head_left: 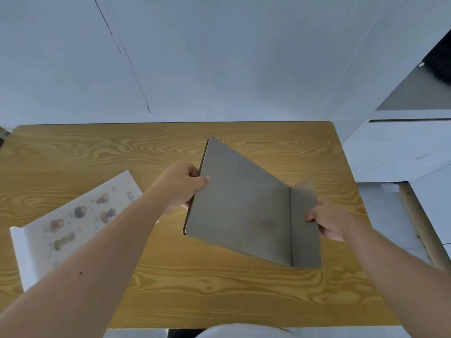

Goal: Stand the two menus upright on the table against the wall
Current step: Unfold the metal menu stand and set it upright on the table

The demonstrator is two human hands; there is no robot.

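Note:
A grey folded menu (244,206) is lifted above the middle of the wooden table (219,293), tilted, with its plain cover toward me. My left hand (181,185) grips its left edge and my right hand (329,219) grips its right edge beside the fold. A second menu (70,223), white with pictures of food, lies flat on the table's left side, partly under my left forearm. The pale wall (219,69) rises behind the table's far edge.
A white counter or cabinet (402,147) stands to the right of the table, with a wooden strip (422,228) on the floor beside it. Bare tabletop runs along the wall behind the lifted menu.

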